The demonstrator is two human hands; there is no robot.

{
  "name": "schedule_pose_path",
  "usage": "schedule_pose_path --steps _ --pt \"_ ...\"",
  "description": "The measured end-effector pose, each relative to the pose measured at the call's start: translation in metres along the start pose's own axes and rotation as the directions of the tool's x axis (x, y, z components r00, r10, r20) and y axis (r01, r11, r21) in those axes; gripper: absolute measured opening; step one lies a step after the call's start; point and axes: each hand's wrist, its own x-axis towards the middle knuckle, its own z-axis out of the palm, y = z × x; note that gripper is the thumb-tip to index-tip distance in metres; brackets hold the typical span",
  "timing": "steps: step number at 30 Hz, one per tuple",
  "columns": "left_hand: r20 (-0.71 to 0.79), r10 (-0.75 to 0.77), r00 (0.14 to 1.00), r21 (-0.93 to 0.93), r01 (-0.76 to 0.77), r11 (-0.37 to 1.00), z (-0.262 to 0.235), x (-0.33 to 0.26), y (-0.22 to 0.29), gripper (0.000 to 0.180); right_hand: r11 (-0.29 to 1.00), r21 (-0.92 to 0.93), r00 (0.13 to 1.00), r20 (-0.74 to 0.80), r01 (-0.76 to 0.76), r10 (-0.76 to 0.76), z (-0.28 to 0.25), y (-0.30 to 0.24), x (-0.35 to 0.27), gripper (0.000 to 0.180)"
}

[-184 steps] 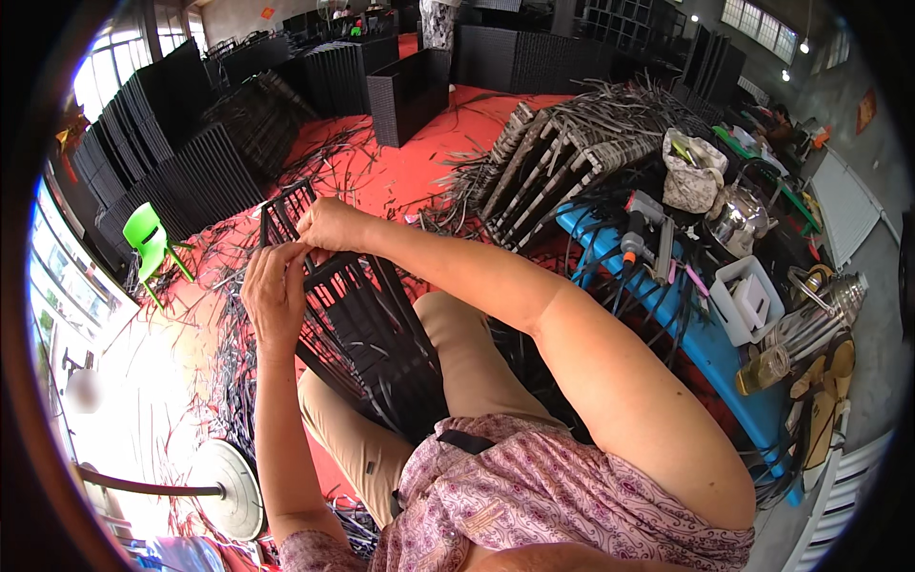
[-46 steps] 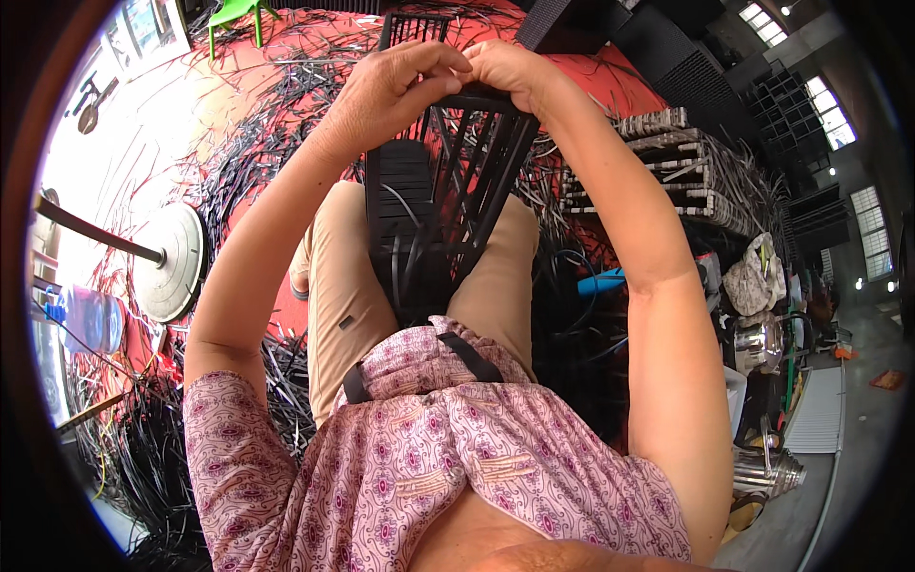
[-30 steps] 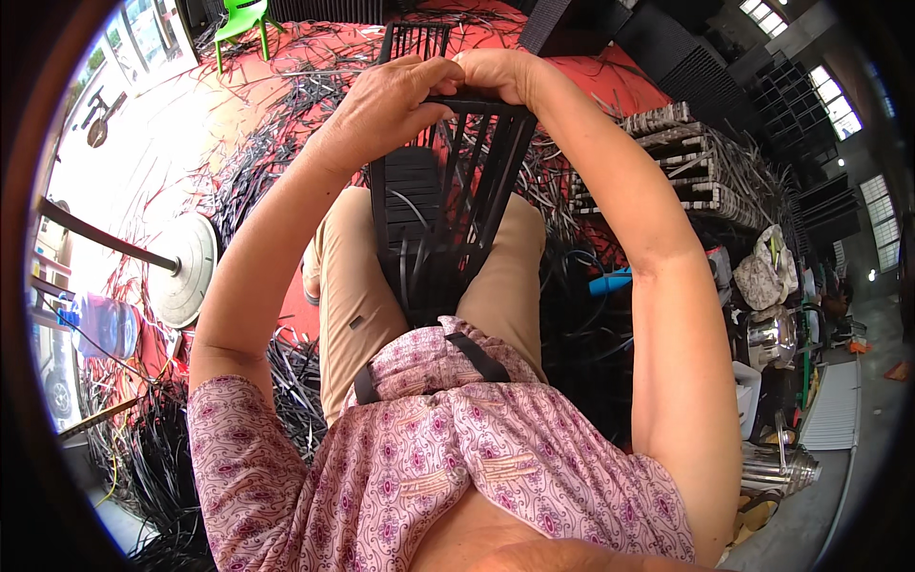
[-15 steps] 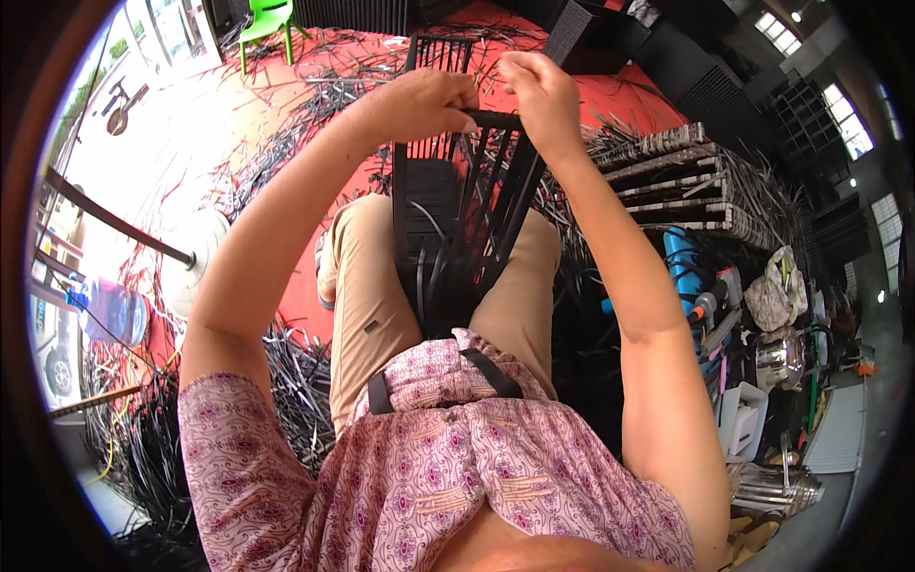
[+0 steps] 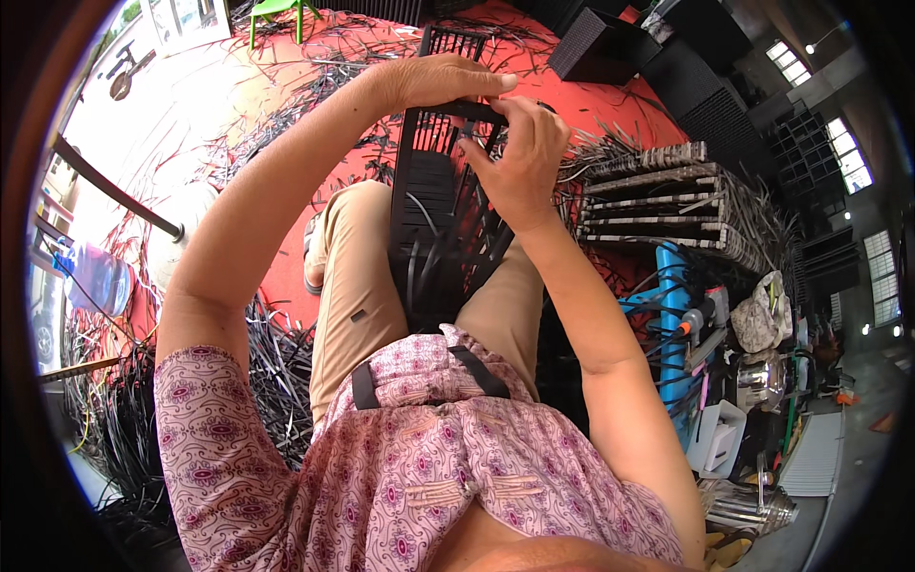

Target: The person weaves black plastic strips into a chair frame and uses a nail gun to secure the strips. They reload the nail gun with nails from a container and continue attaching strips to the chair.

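Note:
A black frame point(image 5: 404, 181), partly woven with flat black strips, stands between my knees. My left hand point(image 5: 448, 80) lies over its top bar, fingers stretched out flat toward the right hand. At the right end of that bar, my right hand point(image 5: 526, 153) curls its fingers over the frame, with the thumb on the near side. Whether a strip is under these fingers is hidden. Below the hands, a dense black woven panel point(image 5: 429, 195) shows inside the frame, and loose black strips point(image 5: 419, 272) hang from it over my lap.
Black strip scraps litter the red floor point(image 5: 372, 157). To the right lies a stack of wrapped strip bundles point(image 5: 658, 195). Nearer are a blue plastic piece point(image 5: 671, 286), a white container point(image 5: 717, 439) and metal pots point(image 5: 761, 383). A green chair point(image 5: 276, 8) stands far left; a loose strip heap point(image 5: 143, 429) lies near left.
My right hand has come down from above the frame onto its top bar, with its fingers curling over it. My left hand has shifted right and its fingers have straightened.

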Motion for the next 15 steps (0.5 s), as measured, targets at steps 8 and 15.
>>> schedule_pose_path --steps 8,15 --pt "-0.090 -0.082 0.993 -0.026 0.080 0.996 0.005 -0.017 0.022 0.081 1.000 -0.024 0.999 -0.050 -0.005 0.004 0.011 -0.002 0.003 0.052" --pt "-0.099 -0.074 0.992 -0.071 0.068 0.995 0.009 -0.013 0.013 0.083 0.999 -0.007 0.996 -0.071 0.047 -0.048 0.012 0.004 0.005 0.040"
